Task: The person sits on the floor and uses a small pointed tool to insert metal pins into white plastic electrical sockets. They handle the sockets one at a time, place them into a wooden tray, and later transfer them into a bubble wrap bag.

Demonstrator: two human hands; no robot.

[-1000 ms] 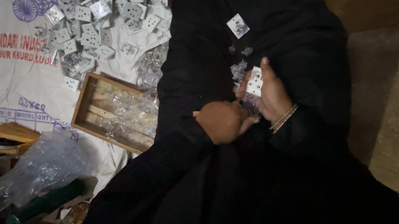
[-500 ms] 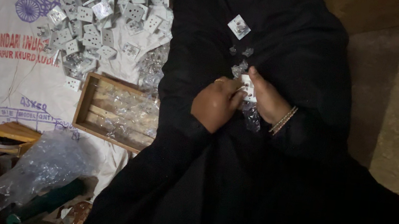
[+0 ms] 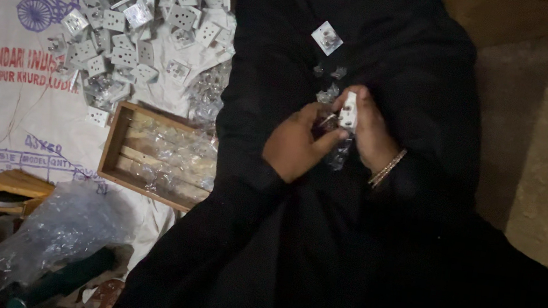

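Over my lap, covered in black cloth (image 3: 343,269), my two hands meet. My right hand (image 3: 370,133), with a bangle at the wrist, holds a small white socket part (image 3: 348,111) upright between thumb and fingers. My left hand (image 3: 296,143) pinches at the same part from the left, its thumb against it. A bit of clear plastic wrap (image 3: 339,154) hangs below the part. Another white socket part (image 3: 326,38) lies on the cloth farther up, with small wrapper scraps (image 3: 330,77) near it.
A heap of several white socket parts (image 3: 139,23) lies on a white printed sack (image 3: 4,111) at the upper left. Below the heap stands a shallow wooden tray (image 3: 112,147) holding clear wrappers. A crumpled clear plastic bag (image 3: 52,231) and a small wooden block (image 3: 9,183) sit at the lower left.
My left hand has risen from below my right hand and closed in on the white part. The part now stands upright and more exposed between both hands.
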